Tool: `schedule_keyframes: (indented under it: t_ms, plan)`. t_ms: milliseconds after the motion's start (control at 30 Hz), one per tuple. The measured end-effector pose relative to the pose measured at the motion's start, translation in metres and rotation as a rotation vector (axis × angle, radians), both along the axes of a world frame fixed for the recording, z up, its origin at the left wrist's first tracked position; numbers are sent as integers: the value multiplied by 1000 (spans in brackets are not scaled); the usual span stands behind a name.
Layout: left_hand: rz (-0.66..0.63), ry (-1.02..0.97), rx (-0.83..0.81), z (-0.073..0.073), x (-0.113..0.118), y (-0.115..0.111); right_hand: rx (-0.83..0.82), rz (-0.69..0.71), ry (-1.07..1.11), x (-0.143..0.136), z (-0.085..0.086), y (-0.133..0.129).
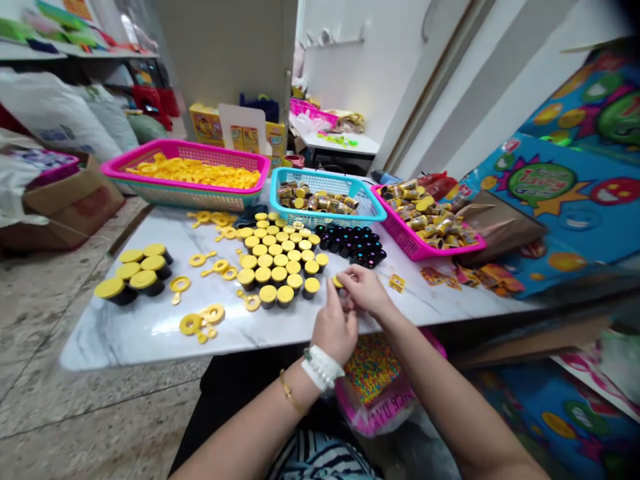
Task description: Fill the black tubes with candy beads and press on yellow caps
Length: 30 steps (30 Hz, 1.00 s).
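Note:
Both of my hands meet at the table's front edge, around a small tub with a yellow lid point(338, 283). My left hand point(335, 327) is closed round its near side, thumb or finger pointing up beside it. From the right, my right hand point(367, 289) grips the lid's side with bent fingers; most of the tub's body is hidden. Just left of the hands stand several black tubs with yellow lids point(279, 260), packed close together. Beyond my right hand is a cluster of black pieces with coloured dots point(357, 245). A small yellow printed card point(397, 283) lies to the right.
Yellow ring-shaped plastic pieces point(191, 324) lie scattered left, near more yellow-lidded tubs point(147, 281). Behind stand a pink basket point(113, 167) of yellow pieces, a blue basket point(325, 219) and a pink basket point(407, 241) of small tubs. Below the edge sits a bag of coloured beads point(373, 367).

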State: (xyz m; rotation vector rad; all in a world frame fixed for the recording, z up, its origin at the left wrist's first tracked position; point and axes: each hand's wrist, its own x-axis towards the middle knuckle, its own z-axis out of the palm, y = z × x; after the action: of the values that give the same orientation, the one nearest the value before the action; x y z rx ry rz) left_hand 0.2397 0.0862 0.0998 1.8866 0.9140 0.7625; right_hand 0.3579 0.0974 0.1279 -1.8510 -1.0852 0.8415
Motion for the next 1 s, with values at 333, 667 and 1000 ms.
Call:
schedule_keyframes:
  t_ms: [333,667,1000]
  plan:
    - [-45,-79,50,2,0,3,178,-255,-356,32,-7,-56]
    - [127,110,82,22,87,67,-41,184,-1144,49,10,-79]
    - [106,188,165,10,91,73,227,559,-1021,44,-4,-105]
